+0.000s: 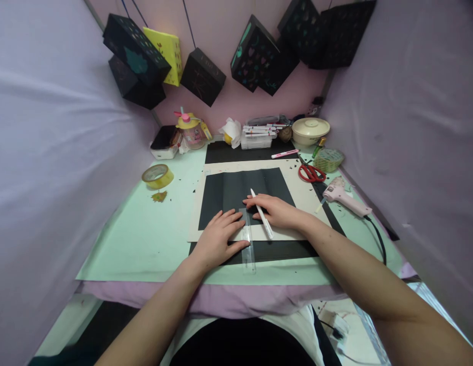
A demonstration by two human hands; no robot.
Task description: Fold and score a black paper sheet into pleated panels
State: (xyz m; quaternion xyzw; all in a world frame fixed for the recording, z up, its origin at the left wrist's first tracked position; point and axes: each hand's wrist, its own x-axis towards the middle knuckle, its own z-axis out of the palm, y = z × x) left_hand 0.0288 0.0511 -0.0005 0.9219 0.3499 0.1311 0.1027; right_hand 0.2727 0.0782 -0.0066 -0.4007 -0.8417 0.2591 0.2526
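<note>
A creased black sheet (pixel 240 185) lies on a pale board (pixel 308 195) over the green table cover. My left hand (pixel 218 239) rests at the sheet's lower edge, fingers spread, fingertips and thumb touching a clear ruler (pixel 247 254). The ruler lies upright in the view, its top end on the black sheet and its lower end past the board's front edge. My right hand (pixel 272 209) is on the sheet just right of the ruler and holds a white pen (pixel 262 216) between its fingers, the pen slanting down to the right.
Yellow tape (pixel 157 176) sits at the left. Red-handled scissors (pixel 312 173) and a corded glue gun (pixel 347 199) lie at the right. Along the back stand a pen box (pixel 256 141), a lidded bowl (pixel 310 131) and a pink-yellow bottle (pixel 191 133). Black boxes (pixel 203 77) hang above.
</note>
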